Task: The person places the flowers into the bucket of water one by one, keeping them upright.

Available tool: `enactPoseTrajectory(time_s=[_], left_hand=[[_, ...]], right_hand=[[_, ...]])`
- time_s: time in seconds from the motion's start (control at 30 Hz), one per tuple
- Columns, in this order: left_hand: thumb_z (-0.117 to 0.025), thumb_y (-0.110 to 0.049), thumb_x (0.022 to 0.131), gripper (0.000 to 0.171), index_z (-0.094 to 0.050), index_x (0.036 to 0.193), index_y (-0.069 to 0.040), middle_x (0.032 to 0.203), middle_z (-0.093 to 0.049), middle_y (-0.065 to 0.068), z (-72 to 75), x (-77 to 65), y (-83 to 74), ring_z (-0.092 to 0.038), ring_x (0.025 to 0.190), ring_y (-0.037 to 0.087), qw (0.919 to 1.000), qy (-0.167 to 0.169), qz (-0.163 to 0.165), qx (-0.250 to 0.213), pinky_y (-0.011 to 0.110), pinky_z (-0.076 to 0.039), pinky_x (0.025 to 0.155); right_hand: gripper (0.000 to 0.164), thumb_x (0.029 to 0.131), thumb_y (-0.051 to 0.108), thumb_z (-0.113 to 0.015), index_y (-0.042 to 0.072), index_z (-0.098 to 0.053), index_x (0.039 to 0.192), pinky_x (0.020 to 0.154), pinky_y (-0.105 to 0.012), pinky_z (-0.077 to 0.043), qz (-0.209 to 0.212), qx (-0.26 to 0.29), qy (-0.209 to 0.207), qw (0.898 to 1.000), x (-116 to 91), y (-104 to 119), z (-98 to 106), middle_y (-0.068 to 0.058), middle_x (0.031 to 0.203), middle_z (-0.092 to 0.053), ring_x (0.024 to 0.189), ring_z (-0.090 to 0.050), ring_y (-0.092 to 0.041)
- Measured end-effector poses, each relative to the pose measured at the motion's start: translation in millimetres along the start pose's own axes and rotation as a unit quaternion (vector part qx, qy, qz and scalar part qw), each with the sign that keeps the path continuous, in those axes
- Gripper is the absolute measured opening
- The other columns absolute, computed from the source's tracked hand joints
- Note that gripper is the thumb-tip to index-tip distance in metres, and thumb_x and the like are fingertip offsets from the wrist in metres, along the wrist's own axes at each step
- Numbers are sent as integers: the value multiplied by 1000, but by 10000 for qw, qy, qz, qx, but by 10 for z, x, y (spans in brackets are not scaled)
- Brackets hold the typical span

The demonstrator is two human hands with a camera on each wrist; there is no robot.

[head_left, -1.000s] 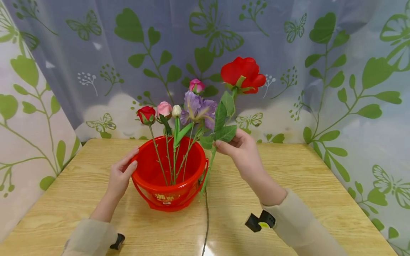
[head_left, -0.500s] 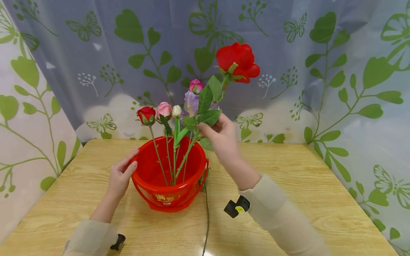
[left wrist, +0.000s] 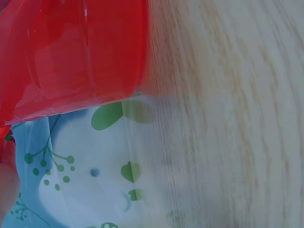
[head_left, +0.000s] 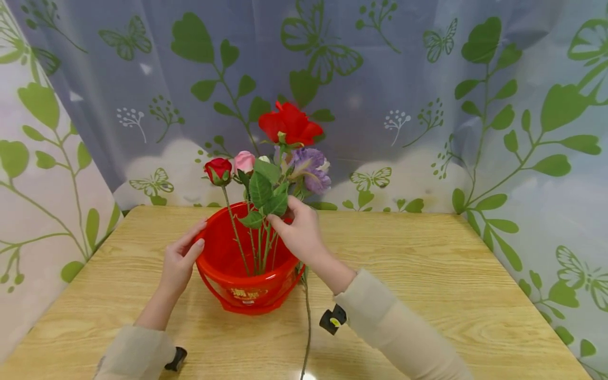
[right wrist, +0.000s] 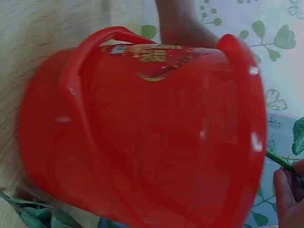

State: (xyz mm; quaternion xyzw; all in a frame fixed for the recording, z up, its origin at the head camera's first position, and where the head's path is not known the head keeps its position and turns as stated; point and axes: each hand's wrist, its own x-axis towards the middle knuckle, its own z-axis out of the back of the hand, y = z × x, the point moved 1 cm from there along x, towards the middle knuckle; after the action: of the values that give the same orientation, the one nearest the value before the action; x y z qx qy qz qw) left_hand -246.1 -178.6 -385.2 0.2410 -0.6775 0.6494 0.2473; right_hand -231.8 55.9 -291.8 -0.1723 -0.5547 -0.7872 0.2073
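A red plastic bucket [head_left: 252,290] stands on the table, left of centre in the head view. My left hand [head_left: 178,258] holds its rim at the left side, thumb and fingers on the edge. With thumb and fingers my right hand [head_left: 301,229] pinches the leafy stem of a large red flower [head_left: 290,125] above the bucket's right side. The stem reaches down among the others inside. Also in the bucket are a small red rose [head_left: 219,171], a pink rose [head_left: 244,161], a mostly hidden white tulip [head_left: 264,159] and a purple iris [head_left: 311,168].
A long dark stem [head_left: 307,322] lies on the wooden table [head_left: 404,274] right of the bucket, running to the front edge. Its green leaves [right wrist: 42,213] lie beside the bucket in the right wrist view. A patterned curtain [head_left: 380,63] hangs behind and at both sides.
My right hand has carried the large red flower leftward over the bucket and lowered its stem in. The purple iris now leans further right. My left hand stays on the rim.
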Motion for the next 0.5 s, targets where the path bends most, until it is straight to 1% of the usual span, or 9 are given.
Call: enactPoseTrajectory(time_s=[0.1,0.3,0.5], left_hand=[[-46,13,83,31,-47,113,20,117,-56,-2,-7,3,-5,-48,110,8,10000,-10,2,39,15,-40,86],[-46,13,83,31,-48,113,20,118,-55,2,-10,1,-6,-49,109,8,9999,-41,7,131,15,-40,86],[-46,12,84,31,-47,113,20,119,-54,6,-2,-8,-15,-49,110,8,9999,-55,16,163,15,-40,86]], right_hand=[[17,80,2,-62,0,-60,96,59,-21,-48,-56,-309,135,9994,-22,-63,-49,-9,86,-64,72,-59,-15],[14,80,4,-63,4,-59,94,51,-20,-42,-195,-836,477,9952,-65,-154,-111,-4,77,-61,57,-49,-11],[15,79,4,-64,4,-60,93,51,-19,-42,-176,-990,595,9932,-81,-198,-152,-3,77,-62,57,-48,-9]])
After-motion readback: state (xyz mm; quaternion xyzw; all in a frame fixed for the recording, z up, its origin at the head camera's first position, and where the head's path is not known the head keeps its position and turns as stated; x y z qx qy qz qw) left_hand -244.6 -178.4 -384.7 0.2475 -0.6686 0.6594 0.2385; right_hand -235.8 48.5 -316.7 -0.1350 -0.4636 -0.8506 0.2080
